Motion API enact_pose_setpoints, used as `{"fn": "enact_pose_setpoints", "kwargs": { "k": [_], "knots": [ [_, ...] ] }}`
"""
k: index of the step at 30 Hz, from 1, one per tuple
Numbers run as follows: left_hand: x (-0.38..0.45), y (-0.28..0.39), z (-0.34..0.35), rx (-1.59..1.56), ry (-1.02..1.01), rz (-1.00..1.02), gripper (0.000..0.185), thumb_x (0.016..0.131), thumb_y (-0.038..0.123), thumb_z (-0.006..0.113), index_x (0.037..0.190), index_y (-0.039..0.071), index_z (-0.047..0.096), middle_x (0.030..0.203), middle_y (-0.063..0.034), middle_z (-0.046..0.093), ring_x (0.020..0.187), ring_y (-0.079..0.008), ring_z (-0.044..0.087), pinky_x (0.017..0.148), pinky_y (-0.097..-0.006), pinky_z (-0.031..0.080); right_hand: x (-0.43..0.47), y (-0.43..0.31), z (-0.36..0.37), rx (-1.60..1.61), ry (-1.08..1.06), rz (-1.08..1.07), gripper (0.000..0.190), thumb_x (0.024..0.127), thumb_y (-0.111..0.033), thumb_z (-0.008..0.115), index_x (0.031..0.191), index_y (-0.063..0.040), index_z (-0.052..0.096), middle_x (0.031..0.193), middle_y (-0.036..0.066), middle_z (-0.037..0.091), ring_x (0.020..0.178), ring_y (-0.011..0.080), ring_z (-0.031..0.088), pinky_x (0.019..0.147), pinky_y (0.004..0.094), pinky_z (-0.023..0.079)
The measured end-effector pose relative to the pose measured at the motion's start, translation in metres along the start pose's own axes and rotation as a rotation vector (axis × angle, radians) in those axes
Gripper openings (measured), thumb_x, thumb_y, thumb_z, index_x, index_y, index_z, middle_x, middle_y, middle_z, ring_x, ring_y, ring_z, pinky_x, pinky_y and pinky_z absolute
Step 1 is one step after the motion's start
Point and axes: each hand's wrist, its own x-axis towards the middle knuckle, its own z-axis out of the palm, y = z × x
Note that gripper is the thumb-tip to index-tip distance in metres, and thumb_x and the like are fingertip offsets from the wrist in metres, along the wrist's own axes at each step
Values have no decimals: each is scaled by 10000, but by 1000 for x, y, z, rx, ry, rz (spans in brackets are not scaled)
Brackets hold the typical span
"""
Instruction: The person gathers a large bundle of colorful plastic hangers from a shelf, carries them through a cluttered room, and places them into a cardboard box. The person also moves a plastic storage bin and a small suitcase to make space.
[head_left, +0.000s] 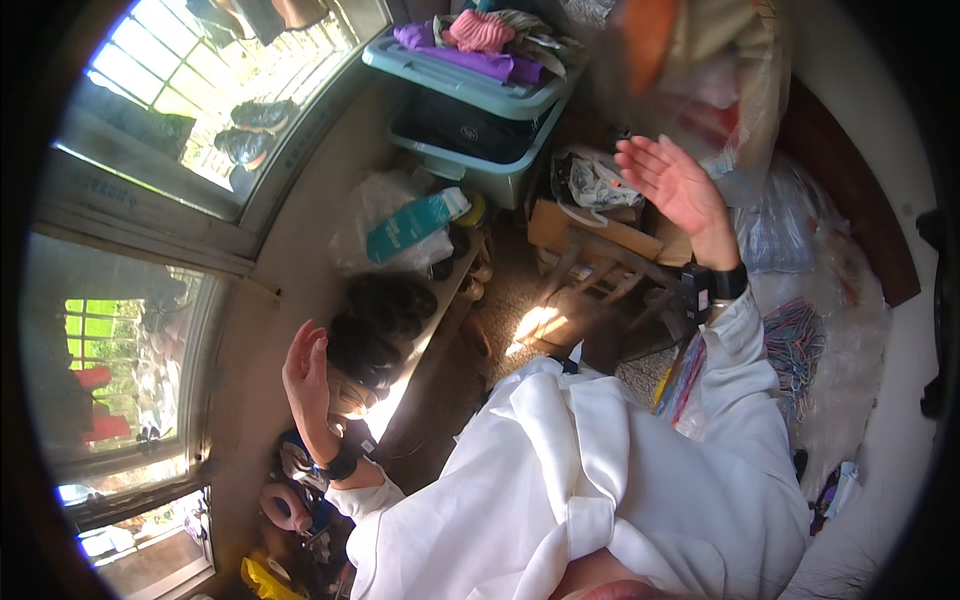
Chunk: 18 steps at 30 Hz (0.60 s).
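Both of my hands are raised and empty. On the left, my left hand (307, 375) is held up with slightly curled fingers beside a low shelf bearing dark shoes (390, 304). My right hand (671, 187) is up at the upper right, palm showing and fingers extended, near a cardboard box (592, 229) with a white plastic bag (600, 180) in it. Dark bands with small devices circle both wrists. Past the shoes, a teal box (416, 225) rests on clear plastic wrapping.
A light-blue storage bin (510, 187) with purple and pink cloth on its lid stands ahead. Below my right hand is a wooden chair (622, 259). Windows (247, 225) line the left wall. Bundled colourful cords (795, 352) lie at right, under hanging plastic-covered items (712, 82).
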Motion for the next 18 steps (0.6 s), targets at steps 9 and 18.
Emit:
{"fn": "enact_pose_setpoints", "kwargs": {
  "k": [9, 18],
  "knots": [
    [80, 45, 96, 46, -265, 146, 296, 927, 90, 550, 1211, 9, 557, 1046, -51, 647, 948, -99, 568, 828, -218, 436, 167, 69, -24, 384, 244, 384, 960, 787, -253, 745, 1391, 93, 84, 1331, 308, 322, 1224, 413, 397, 1056, 482, 348],
    [233, 37, 170, 278, -317, 302, 342, 831, 32, 610, 1172, 46, 580, 1065, -137, 648, 989, -240, 622, 821, -308, 483, 251, 85, -16, 622, 309, 330, 372, 816, -205, 709, 1092, -10, 555, 1099, 119, 591, 1100, 320, 538, 981, 534, 437]
  ]
}}
